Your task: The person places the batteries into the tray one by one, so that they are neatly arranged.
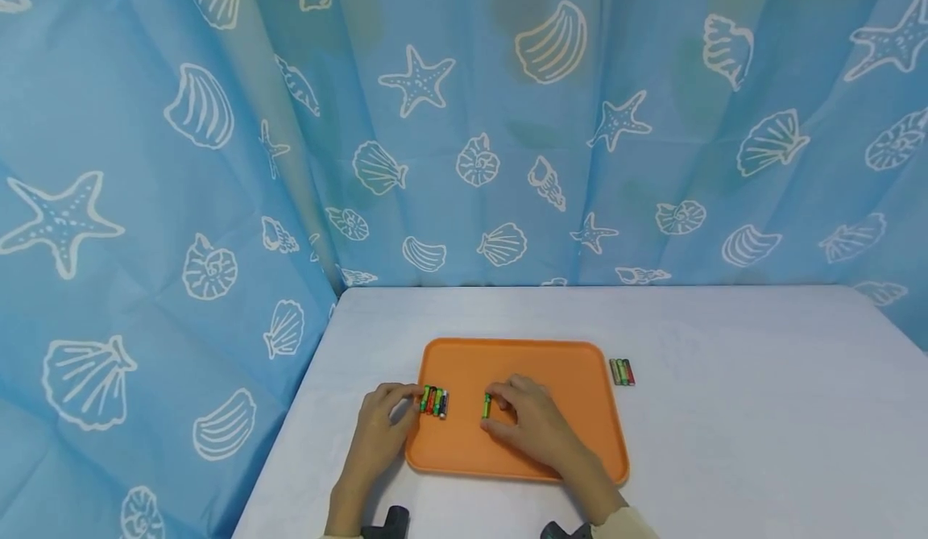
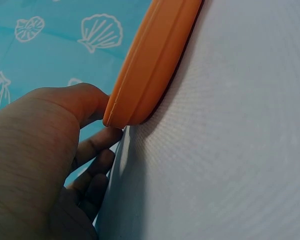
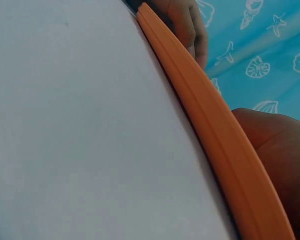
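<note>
An orange tray lies on the white table. My right hand is over its middle and pinches a small green battery by its two ends, between thumb and fingers, at the tray's surface. My left hand is at the tray's left rim, its bent fingers close beside a row of several batteries standing side by side in green, red and dark colours. In the left wrist view, the left thumb lies against the tray's rim. The tray wall hides part of the right hand in the right wrist view.
Three more batteries lie together on the white tablecloth, just right of the tray. A blue curtain with shells and starfish hangs behind the table and along its left side.
</note>
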A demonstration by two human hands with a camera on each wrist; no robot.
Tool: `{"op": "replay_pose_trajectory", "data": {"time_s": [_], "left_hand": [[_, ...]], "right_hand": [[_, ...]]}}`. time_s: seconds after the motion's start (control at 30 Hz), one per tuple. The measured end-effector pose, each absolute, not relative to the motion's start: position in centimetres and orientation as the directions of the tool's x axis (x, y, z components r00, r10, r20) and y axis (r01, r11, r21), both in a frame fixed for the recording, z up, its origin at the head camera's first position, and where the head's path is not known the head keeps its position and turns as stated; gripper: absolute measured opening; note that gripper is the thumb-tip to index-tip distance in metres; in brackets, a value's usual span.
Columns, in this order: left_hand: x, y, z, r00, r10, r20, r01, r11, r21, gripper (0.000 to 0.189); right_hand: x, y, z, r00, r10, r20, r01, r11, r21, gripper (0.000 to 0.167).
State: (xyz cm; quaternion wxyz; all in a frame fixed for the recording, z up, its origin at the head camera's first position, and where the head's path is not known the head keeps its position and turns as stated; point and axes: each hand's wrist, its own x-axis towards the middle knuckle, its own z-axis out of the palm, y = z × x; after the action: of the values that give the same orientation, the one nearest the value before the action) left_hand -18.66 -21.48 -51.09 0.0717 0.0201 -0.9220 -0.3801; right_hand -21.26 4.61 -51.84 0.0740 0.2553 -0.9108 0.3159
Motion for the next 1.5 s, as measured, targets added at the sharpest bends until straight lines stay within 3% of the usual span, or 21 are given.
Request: {"op": "replay_pose_trajectory", "data": {"time_s": [1.1,1.37,1.5], "left_hand": [[-18.5,-21.3,-51.1,-0.988,-0.079,0.136,0.04,0.71,0.703,0.022],[-18.5,-21.4,-51.3,-0.985,-0.066,0.159,0.066,0.707,0.704,0.024],[-18.4,-21.4,-51.3,-0.985,-0.075,0.157,0.059,0.704,0.707,0.024]], "right_hand": [[-22.0,-0.5,-51.5,-0.825,-0.477,0.302,-0.563,0.65,-0.511,0.044],[-22.1,1.0,-50.9,-0.838,-0.477,0.265,-0.522,0.559,-0.644,0.041],[-22.3,2.1,-50.4,-0.837,-0.457,0.3,-0.534,0.56,-0.633,0.038]]}}
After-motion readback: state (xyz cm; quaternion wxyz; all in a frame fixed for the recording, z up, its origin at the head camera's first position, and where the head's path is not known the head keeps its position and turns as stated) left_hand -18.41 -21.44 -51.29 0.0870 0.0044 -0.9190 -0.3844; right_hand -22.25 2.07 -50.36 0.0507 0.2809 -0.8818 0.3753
